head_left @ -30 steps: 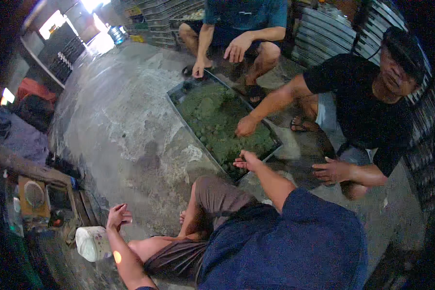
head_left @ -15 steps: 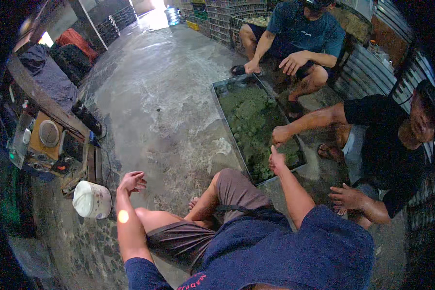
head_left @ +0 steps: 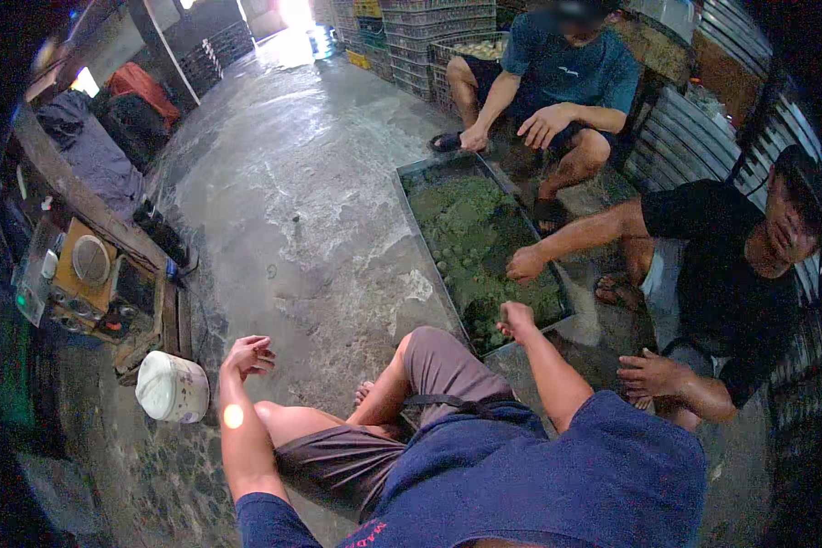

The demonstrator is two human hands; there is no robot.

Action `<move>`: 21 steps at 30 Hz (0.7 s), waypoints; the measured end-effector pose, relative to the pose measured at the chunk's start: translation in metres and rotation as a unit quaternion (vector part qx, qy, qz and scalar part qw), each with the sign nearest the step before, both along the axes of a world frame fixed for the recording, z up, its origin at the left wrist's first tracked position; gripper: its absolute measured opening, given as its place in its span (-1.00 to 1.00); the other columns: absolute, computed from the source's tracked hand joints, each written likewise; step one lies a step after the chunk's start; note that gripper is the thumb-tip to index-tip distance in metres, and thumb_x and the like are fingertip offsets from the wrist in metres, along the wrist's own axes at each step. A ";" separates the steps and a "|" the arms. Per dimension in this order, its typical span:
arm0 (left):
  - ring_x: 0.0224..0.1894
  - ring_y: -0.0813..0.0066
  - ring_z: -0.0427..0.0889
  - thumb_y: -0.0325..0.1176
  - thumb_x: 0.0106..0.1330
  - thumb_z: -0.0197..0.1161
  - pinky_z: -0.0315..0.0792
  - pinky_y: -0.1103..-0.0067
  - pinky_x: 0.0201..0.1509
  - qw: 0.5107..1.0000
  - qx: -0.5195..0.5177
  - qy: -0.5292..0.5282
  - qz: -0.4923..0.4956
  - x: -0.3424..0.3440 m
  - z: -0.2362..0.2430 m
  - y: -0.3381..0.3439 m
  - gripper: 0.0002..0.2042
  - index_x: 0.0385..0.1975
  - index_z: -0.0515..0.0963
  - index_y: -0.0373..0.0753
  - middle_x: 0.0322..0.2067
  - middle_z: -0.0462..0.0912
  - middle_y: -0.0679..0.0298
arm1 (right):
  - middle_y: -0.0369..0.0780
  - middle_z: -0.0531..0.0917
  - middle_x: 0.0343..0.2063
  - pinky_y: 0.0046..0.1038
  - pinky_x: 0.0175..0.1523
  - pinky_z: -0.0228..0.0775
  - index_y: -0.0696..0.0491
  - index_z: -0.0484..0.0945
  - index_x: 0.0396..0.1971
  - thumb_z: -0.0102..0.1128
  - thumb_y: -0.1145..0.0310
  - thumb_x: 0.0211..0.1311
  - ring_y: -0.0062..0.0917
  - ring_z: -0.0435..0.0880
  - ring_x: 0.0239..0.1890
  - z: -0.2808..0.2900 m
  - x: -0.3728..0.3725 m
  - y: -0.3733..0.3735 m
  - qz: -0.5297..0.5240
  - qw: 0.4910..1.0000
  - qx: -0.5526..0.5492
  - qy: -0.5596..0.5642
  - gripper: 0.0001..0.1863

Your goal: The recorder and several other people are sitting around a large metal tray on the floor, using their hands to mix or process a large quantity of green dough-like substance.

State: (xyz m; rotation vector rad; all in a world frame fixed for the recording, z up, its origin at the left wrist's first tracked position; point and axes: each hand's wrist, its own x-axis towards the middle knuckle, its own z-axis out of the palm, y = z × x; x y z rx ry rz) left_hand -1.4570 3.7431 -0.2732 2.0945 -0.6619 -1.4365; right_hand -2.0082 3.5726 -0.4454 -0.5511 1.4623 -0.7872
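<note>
The person's right hand [head_left: 517, 321] is over the near end of a shallow rectangular tray [head_left: 417, 217], its fingers curled in; whether they pinch anything, or touch what lies beneath, I cannot tell. The left hand [head_left: 249, 356] hangs in the air with loosely bent, parted fingers and nothing visible in it, its forearm by the left knee, well apart from the tray. The tray lies on the concrete floor [head_left: 329, 237], ahead and to the right of the person, so the right hand is clearly the nearer one. Its long axis runs away from the body, the far end leaning left, and a short side faces the person. Inside is a dark green, clumpy mass [head_left: 470, 215] with small rounded lumps. Just beyond the right hand, a black-shirted co-worker's hand [head_left: 525, 263] is over the tray's right side, while a co-worker in a teal shirt [head_left: 571, 82] squats at the far end, one hand by the corner. Farther out are a white bucket [head_left: 172, 387] near the left forearm, stacked crates [head_left: 438, 46] and corrugated sheets [head_left: 685, 137]
</note>
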 end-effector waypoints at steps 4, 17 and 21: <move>-0.41 0.31 0.61 -0.16 0.21 0.10 0.44 0.47 -0.47 1.000 0.012 -0.019 0.001 0.004 0.002 0.008 -0.65 -0.06 0.37 -0.16 -0.31 0.59 0.14 | -0.22 0.50 -0.72 -0.54 -0.75 0.22 0.11 0.48 -0.57 0.08 0.39 0.01 -0.57 0.48 -0.75 0.003 0.020 0.016 0.031 0.996 0.005 0.079 -0.89; -0.49 0.24 0.60 -0.19 0.20 0.12 0.49 0.37 -0.49 1.000 0.009 -0.013 0.011 0.005 -0.003 0.010 -0.66 -0.08 0.37 -0.19 -0.38 0.59 0.12 | -0.16 0.47 -0.78 -0.46 -0.74 0.18 0.22 0.49 -0.60 0.10 0.22 0.06 -0.53 0.42 -0.81 0.000 0.015 0.009 0.008 0.984 -0.101 0.144 -0.68; -0.44 0.35 0.59 -0.17 0.21 0.10 0.42 0.47 -0.49 0.999 0.021 -0.035 0.011 -0.002 0.007 0.012 -0.63 -0.04 0.35 -0.20 -0.34 0.59 0.15 | -0.23 0.41 -0.77 -0.46 -0.73 0.13 0.21 0.46 -0.65 -0.08 -0.14 0.12 -0.56 0.34 -0.82 0.012 0.023 -0.007 -0.055 0.994 0.030 0.091 -0.39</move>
